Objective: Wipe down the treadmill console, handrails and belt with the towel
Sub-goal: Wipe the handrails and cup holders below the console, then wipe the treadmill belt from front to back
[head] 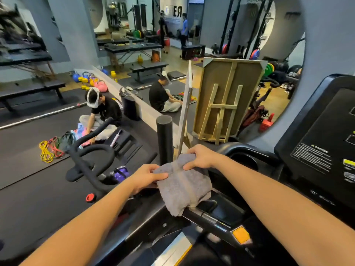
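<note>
The treadmill console (322, 143) stands off to the right of both grips, its dark face not touched by the cloth at this moment. Below the grips the handrail (207, 214) runs down and to the right, and the grey towel (184, 181) is folded and draped over it. The left hand (148, 176) pinches the towel's near left edge; the right hand (201, 157) lies curled over its far top corner. To my eye this is the handrail step. Next move, I'd say: bunch the cloth round the rail and slide it along, then cross right to the console.
</note>
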`<control>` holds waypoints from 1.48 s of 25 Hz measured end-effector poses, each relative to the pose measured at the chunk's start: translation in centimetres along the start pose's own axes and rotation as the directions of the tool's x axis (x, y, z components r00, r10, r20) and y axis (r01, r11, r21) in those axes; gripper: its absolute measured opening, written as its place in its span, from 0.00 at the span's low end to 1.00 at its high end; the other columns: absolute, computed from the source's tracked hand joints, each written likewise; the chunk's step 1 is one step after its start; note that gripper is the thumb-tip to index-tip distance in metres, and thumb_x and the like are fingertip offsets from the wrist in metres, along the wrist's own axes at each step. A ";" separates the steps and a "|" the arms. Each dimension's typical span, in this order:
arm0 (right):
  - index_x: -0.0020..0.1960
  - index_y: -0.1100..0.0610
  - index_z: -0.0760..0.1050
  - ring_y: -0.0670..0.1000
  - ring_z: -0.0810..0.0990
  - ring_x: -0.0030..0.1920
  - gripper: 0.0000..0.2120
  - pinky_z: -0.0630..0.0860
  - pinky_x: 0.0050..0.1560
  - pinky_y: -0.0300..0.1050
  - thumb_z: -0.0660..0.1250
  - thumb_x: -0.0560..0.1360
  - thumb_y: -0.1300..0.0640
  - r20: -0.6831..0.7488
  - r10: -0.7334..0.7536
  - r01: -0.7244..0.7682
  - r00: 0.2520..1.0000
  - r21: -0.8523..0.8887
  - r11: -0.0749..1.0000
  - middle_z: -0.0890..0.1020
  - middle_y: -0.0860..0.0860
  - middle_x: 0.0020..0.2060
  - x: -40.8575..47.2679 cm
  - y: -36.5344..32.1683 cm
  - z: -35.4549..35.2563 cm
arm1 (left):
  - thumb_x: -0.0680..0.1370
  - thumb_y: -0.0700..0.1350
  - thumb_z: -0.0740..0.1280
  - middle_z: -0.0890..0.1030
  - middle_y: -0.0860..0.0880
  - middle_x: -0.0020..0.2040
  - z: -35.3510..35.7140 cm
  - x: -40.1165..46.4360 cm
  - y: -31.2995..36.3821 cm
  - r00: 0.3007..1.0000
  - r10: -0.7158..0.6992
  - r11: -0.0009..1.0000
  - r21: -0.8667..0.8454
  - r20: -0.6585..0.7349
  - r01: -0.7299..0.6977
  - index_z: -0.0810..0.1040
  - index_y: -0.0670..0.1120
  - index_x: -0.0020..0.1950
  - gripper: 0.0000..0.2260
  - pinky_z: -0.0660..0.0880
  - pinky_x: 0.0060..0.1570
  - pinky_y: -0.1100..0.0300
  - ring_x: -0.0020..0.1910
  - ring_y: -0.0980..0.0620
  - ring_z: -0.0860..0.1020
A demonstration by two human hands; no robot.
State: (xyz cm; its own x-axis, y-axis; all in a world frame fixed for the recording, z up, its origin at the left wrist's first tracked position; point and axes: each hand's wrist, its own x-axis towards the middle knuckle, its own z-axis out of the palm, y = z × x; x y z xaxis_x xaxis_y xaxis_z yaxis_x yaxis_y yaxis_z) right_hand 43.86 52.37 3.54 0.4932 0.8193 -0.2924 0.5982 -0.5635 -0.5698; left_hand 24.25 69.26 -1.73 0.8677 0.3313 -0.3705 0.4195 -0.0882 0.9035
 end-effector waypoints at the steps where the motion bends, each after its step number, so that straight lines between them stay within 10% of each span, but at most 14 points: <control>1: 0.47 0.53 0.79 0.47 0.76 0.46 0.16 0.71 0.44 0.45 0.81 0.66 0.48 -0.027 0.013 -0.012 1.000 0.011 1.000 0.77 0.45 0.42 -1.0 -0.3 -0.7 | 0.75 0.47 0.76 0.85 0.45 0.50 -0.3 -0.1 1.0 0.998 0.024 0.999 -0.039 0.055 -0.022 0.81 0.43 0.54 0.12 0.82 0.52 0.49 0.51 0.47 0.84; 6: 0.55 0.52 0.76 0.53 0.77 0.53 0.21 0.74 0.52 0.51 0.81 0.67 0.51 -0.165 0.086 -0.081 0.983 0.039 0.996 0.78 0.50 0.52 -7.7 -1.1 -5.2 | 0.77 0.46 0.73 0.83 0.45 0.53 -0.1 -1.6 9.0 0.962 0.241 0.963 0.091 0.130 -0.254 0.79 0.45 0.56 0.10 0.80 0.42 0.62 0.50 0.52 0.83; 17: 0.61 0.54 0.78 0.50 0.78 0.56 0.32 0.76 0.58 0.51 0.80 0.64 0.38 -0.554 0.183 -0.194 0.812 0.039 0.980 0.80 0.47 0.56 -32.0 -3.7 -10.8 | 0.80 0.48 0.69 0.83 0.49 0.51 10.4 -12.5 21.6 0.740 0.646 0.709 0.210 0.190 -0.673 0.80 0.49 0.55 0.06 0.78 0.42 0.57 0.51 0.51 0.81; 28: 0.44 0.47 0.83 0.47 0.83 0.44 0.18 0.80 0.46 0.50 0.78 0.64 0.36 -0.689 0.309 -0.270 0.655 0.169 0.948 0.85 0.46 0.42 -48.1 -5.4 -3.8 | 0.80 0.47 0.68 0.82 0.50 0.51 18.7 -21.2 20.1 0.653 0.673 0.643 0.163 0.346 -0.749 0.79 0.50 0.54 0.04 0.76 0.37 0.62 0.49 0.55 0.80; 37: 0.52 0.51 0.79 0.48 0.80 0.51 0.11 0.77 0.55 0.53 0.73 0.75 0.47 -0.740 0.434 -0.380 0.514 0.257 0.889 0.83 0.47 0.48 -50.8 -2.5 6.3 | 0.79 0.46 0.71 0.84 0.45 0.50 23.1 -20.1 12.2 0.633 0.621 0.662 0.123 0.463 -0.739 0.79 0.48 0.54 0.05 0.79 0.46 0.51 0.48 0.49 0.82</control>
State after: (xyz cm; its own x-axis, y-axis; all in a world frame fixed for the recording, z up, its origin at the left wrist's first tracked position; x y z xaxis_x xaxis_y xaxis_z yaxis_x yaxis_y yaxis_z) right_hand 13.33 12.78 15.01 0.9803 0.0985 0.1710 0.1821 -0.7849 -0.5922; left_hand 18.04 39.81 11.77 0.9329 -0.2798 0.2267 -0.3311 -0.4187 0.8456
